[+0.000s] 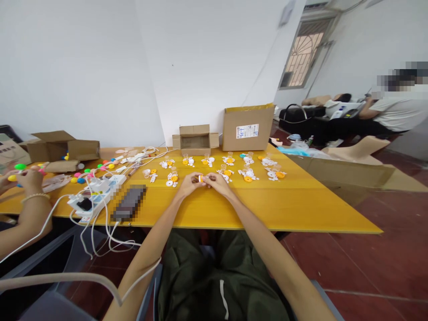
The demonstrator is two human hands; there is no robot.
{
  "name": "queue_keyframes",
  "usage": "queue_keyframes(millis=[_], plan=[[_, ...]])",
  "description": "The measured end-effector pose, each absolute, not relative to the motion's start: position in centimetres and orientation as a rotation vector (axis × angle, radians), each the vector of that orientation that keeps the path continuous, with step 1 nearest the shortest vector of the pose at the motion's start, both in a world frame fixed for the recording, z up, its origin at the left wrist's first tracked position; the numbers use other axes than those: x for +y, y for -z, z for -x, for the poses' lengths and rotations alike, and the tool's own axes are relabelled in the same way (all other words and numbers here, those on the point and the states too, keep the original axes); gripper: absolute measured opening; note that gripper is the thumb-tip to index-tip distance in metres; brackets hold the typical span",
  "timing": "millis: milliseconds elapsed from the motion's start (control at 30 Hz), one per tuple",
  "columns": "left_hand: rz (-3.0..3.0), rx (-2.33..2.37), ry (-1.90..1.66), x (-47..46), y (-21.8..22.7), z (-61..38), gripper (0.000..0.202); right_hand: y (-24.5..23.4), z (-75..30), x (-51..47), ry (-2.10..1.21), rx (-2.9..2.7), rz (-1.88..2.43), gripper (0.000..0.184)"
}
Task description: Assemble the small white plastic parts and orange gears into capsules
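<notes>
Presently, the left hand (190,183) and right hand (216,183) grasp one small orange-and-white piece (201,178) over the table (267,209).
Near the front edge, left of the forearms, a phone (130,203) lies beside a power strip (102,196) with white cables. Fingers of both hands close on the piece from either side; its exact shape is too small to tell. At far left, another person's hand (32,180) is near coloured balls (80,180). Just beyond the working hands, white discs (169,183), orange caps (248,179) and clear cups (230,154) lie in groups. Farther back, an open box (195,143) and a taller labelled carton (247,119) stand near the wall (200,67).
</notes>
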State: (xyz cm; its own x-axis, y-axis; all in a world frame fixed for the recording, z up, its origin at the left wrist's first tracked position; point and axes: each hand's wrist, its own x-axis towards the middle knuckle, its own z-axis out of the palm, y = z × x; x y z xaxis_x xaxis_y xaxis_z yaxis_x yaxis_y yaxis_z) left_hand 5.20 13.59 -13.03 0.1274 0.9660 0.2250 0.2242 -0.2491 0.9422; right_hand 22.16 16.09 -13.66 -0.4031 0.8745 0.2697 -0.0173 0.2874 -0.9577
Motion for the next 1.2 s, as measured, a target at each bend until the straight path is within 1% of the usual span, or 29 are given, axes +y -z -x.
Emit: queue_keyframes(millis=[167, 400, 867, 1200], plan=[[-1.582, 1.149, -1.2, 13.57, 12.9, -5.1, 0.047, 13.95, -22.43, 16.4, -1.239, -1.628, 0.828, 0.043], [-1.504, 1.112, -1.232, 13.68, 12.97, -4.8, 0.041, 13.95, -22.47, 16.48, -1.241, -1.572, 0.879, 0.041], [-1.559, 1.096, -1.241, 13.78, 13.03, -4.81, 0.034, 13.67, -22.19, 15.99, -1.228, -1.572, 0.866, 0.041], [-1.542, 1.071, -1.259, 13.49, 12.72, -4.89, 0.039, 13.52, -22.3, 15.97, -1.234, -1.589, 0.859, 0.04]])
